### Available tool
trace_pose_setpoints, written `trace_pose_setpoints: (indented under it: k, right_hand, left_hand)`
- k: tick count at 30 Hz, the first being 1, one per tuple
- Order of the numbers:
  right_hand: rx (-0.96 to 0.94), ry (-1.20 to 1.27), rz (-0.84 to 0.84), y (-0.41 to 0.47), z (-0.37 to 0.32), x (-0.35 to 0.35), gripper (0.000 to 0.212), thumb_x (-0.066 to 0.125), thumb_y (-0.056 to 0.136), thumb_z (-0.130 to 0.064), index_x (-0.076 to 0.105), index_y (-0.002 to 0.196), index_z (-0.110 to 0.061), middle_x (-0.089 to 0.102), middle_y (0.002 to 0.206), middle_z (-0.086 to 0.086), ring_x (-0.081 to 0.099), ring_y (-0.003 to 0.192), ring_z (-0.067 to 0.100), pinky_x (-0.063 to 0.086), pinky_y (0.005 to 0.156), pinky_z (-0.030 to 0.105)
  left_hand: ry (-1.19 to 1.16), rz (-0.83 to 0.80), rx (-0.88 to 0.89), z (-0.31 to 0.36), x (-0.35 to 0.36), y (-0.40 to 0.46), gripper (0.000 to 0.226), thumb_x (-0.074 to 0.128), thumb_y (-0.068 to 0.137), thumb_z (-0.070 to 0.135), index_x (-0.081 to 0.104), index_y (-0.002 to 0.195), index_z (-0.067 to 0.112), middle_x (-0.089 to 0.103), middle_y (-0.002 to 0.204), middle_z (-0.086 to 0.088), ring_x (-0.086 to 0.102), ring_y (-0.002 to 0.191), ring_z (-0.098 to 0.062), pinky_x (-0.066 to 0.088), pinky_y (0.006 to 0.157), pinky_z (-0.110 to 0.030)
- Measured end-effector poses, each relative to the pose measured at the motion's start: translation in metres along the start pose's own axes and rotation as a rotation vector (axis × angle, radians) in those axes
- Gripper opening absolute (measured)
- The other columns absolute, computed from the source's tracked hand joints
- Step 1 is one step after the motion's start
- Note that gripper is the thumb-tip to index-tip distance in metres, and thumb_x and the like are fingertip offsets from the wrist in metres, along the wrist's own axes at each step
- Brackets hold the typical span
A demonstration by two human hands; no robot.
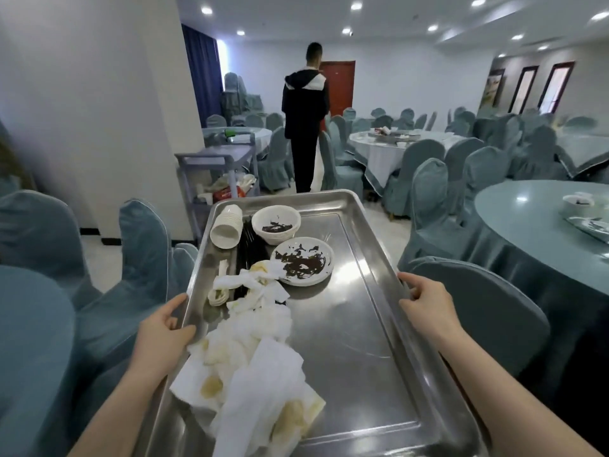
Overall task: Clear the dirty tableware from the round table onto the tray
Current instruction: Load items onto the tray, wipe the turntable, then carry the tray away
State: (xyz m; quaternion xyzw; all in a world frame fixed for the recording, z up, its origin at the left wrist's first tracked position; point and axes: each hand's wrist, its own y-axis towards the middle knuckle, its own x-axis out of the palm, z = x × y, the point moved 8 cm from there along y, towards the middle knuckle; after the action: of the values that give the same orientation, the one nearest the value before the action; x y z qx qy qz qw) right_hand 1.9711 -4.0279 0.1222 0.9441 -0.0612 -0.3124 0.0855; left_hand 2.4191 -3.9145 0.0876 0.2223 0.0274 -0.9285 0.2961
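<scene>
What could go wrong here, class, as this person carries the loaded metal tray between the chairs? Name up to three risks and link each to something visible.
1. The left hand and right hand grip only the rims of the tray; everything sits on its left, so it may tip that way.
2. The stack of cups lies on its side and could roll.
3. The soiled napkins overhang the near left edge and may slip off.

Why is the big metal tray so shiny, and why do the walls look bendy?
In the head view, the ceiling lights bounce off the steel tray, making bright glare patches beside the dirty plate. The wide-angle lens curves the walls and stretches the left hand and right hand gripping the rims. The edges look soft and smeared; the far tables are slightly blurry.
</scene>
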Motion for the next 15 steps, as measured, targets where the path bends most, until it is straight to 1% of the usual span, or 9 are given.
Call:
trace_pose_setpoints:
  k: [2,4,5,6,7,9,11,13,15]
  right_hand:
    - [0.010,0.003,0.003,0.048,0.012,0.007,0.047,0.057,0.074,-0.006,0.067,0.108,-0.038,0.055,0.051,-0.005,0.053,0.051,0.007,0.046,0.051,0.026]
    - [0.013,0.007,-0.013,0.093,0.020,0.021,0.045,0.059,0.077,-0.010,0.066,0.113,-0.035,0.058,0.054,-0.002,0.056,0.052,0.012,0.048,0.052,0.030]
    - [0.021,0.020,-0.023,0.117,0.024,0.030,0.042,0.061,0.078,-0.014,0.065,0.115,-0.035,0.057,0.053,-0.002,0.056,0.051,0.012,0.049,0.052,0.030]
    - [0.029,0.028,-0.035,0.143,0.029,0.041,0.042,0.062,0.080,-0.016,0.063,0.119,-0.034,0.056,0.053,-0.003,0.055,0.050,0.013,0.049,0.051,0.030]
    - [0.032,0.025,-0.050,0.169,0.033,0.052,0.045,0.063,0.081,-0.015,0.060,0.123,-0.033,0.056,0.053,-0.001,0.055,0.050,0.014,0.049,0.050,0.029]
    - [0.053,-0.004,-0.066,0.218,0.043,0.073,0.053,0.061,0.082,-0.008,0.056,0.130,-0.030,0.051,0.054,0.000,0.050,0.049,0.012,0.047,0.049,0.025]
    - [0.078,-0.014,-0.063,0.265,0.048,0.086,0.056,0.058,0.082,-0.003,0.055,0.131,-0.029,0.045,0.051,-0.003,0.045,0.047,0.009,0.044,0.049,0.025]
    - [0.094,-0.017,-0.052,0.310,0.054,0.096,0.056,0.058,0.082,-0.003,0.055,0.132,-0.029,0.044,0.049,-0.006,0.042,0.044,0.007,0.043,0.047,0.024]
    - [0.104,-0.013,-0.031,0.352,0.060,0.103,0.055,0.058,0.083,-0.005,0.054,0.132,-0.029,0.047,0.051,-0.003,0.041,0.042,0.005,0.042,0.044,0.022]
  left_hand:
    - [0.000,-0.011,-0.019,0.005,0.029,0.037,0.062,0.068,0.079,-0.001,0.054,0.133,0.026,0.055,0.054,-0.002,0.046,0.045,-0.009,0.046,0.048,-0.025]
    - [0.003,-0.013,-0.010,0.012,0.052,0.075,0.062,0.068,0.077,-0.001,0.055,0.133,0.022,0.049,0.046,0.009,0.043,0.041,-0.003,0.043,0.045,-0.020]
    - [0.000,-0.015,-0.005,0.014,0.064,0.096,0.062,0.070,0.077,0.000,0.055,0.133,0.021,0.050,0.043,0.011,0.044,0.038,-0.003,0.042,0.044,-0.018]
    - [-0.001,-0.018,-0.005,0.016,0.077,0.119,0.062,0.071,0.076,0.001,0.055,0.133,0.019,0.055,0.044,0.011,0.048,0.038,-0.003,0.042,0.044,-0.018]
    - [-0.010,-0.021,-0.007,0.018,0.089,0.143,0.063,0.072,0.075,0.001,0.055,0.133,0.018,0.059,0.047,0.010,0.051,0.040,-0.003,0.043,0.044,-0.018]
    - [-0.011,-0.033,-0.002,0.022,0.114,0.193,0.063,0.073,0.075,0.000,0.055,0.133,0.018,0.059,0.050,0.005,0.049,0.039,-0.003,0.042,0.041,-0.017]
    - [0.003,-0.049,0.000,0.028,0.140,0.243,0.063,0.069,0.077,-0.004,0.054,0.133,0.019,0.059,0.053,0.002,0.049,0.037,-0.003,0.040,0.037,-0.015]
    - [0.012,-0.078,0.001,0.035,0.168,0.290,0.063,0.067,0.077,-0.005,0.054,0.133,0.021,0.063,0.060,-0.005,0.052,0.040,-0.006,0.043,0.039,-0.017]
    - [0.013,-0.083,0.011,0.046,0.194,0.335,0.062,0.066,0.077,-0.005,0.055,0.132,0.022,0.060,0.058,-0.003,0.049,0.039,-0.005,0.041,0.038,-0.015]
